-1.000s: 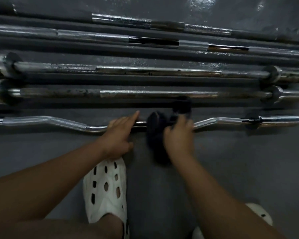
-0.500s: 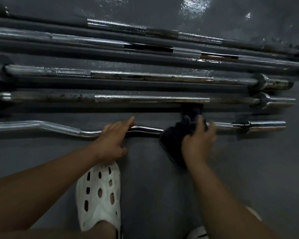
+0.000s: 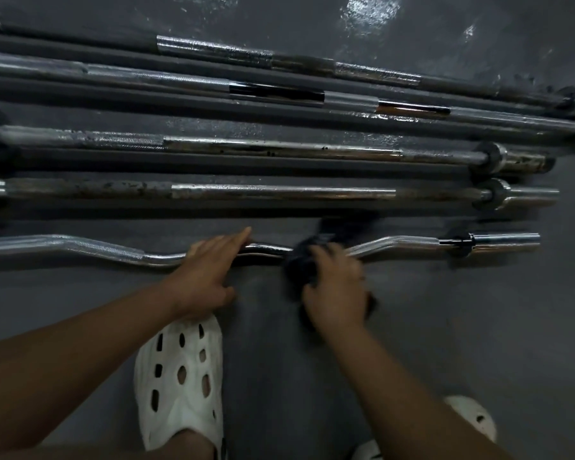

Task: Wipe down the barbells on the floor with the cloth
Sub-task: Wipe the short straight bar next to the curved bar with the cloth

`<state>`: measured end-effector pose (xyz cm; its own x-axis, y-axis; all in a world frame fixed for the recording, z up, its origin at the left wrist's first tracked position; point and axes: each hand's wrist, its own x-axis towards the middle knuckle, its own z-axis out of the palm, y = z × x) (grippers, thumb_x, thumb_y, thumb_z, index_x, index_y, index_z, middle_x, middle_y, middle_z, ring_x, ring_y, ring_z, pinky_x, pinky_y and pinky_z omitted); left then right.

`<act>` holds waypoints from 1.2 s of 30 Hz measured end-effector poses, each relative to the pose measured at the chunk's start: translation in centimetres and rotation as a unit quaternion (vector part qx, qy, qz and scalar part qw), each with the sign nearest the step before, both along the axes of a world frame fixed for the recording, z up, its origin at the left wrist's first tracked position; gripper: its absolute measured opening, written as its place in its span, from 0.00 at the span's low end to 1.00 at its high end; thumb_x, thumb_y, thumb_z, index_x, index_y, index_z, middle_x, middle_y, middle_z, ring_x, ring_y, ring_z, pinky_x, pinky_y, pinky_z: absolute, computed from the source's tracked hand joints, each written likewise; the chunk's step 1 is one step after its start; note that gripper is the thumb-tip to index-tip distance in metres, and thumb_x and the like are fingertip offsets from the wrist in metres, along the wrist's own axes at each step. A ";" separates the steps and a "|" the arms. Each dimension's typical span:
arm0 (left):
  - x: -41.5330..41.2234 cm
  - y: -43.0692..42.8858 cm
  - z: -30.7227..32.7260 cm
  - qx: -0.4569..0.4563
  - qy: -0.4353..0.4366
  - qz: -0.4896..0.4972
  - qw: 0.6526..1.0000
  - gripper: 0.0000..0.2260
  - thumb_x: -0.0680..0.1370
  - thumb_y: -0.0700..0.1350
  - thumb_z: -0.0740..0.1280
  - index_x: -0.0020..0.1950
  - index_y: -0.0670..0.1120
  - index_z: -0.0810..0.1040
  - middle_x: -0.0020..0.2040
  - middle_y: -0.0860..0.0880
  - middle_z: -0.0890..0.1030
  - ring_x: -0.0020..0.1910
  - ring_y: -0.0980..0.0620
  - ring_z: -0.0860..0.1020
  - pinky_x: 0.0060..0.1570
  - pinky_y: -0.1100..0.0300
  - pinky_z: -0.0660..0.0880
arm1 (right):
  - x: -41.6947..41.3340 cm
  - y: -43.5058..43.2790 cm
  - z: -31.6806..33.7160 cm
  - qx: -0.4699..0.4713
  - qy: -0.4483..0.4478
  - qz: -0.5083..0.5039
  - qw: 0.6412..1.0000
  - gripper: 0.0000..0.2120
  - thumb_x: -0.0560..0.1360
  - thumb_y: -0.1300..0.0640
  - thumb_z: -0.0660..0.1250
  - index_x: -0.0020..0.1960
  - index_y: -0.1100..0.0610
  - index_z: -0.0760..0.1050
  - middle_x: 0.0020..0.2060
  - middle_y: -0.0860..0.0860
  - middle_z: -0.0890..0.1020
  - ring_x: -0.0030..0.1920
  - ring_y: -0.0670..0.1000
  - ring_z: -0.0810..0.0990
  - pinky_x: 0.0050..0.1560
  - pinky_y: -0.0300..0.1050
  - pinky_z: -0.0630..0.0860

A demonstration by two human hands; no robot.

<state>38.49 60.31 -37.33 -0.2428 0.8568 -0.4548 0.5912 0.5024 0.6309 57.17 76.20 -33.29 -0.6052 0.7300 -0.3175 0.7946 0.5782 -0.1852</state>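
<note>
While left grip (image 3: 210, 273) rests flat on curl bar (image 3: 97, 249), right grip (image 3: 337, 290) clamps cloth (image 3: 301, 263) onto it

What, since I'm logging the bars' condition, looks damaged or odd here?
The two straight barbells nearest the curl bar show dark, rust-like blotches: the nearer barbell along its left section, the farther barbell in spots mid-shaft.
</note>
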 end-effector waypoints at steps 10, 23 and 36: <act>0.1 -0.1 0.1 0.013 0.007 0.003 1.000 0.47 0.64 0.53 0.65 0.80 0.53 0.46 0.77 0.48 0.63 0.75 0.47 0.60 0.73 0.53 0.54 | 3.5 6.0 0.5 0.023 0.001 -0.117 0.993 0.32 0.68 0.63 0.71 0.71 0.54 0.71 0.72 0.57 0.69 0.64 0.63 0.73 0.67 0.54 0.70; 0.1 -0.2 0.1 -0.004 0.002 0.000 1.000 0.47 0.64 0.53 0.66 0.80 0.54 0.46 0.78 0.48 0.60 0.76 0.47 0.58 0.75 0.51 0.53 | 3.2 4.3 -0.3 0.047 -0.016 -0.164 0.985 0.35 0.68 0.62 0.72 0.74 0.57 0.67 0.74 0.63 0.62 0.65 0.68 0.70 0.67 0.57 0.69; 0.1 0.0 0.6 -0.005 0.005 -0.001 1.000 0.47 0.64 0.54 0.64 0.80 0.52 0.47 0.78 0.47 0.60 0.77 0.46 0.58 0.74 0.49 0.54 | -2.8 -1.6 0.3 0.076 -0.035 0.018 0.996 0.28 0.68 0.56 0.71 0.68 0.49 0.72 0.69 0.51 0.70 0.60 0.62 0.72 0.53 0.57 0.76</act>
<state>38.62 60.33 -36.68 -0.2453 0.8532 -0.4602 0.5987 0.5067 0.6203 54.36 74.59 -33.02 -0.6122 0.7509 -0.2478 0.7806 0.6238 -0.0381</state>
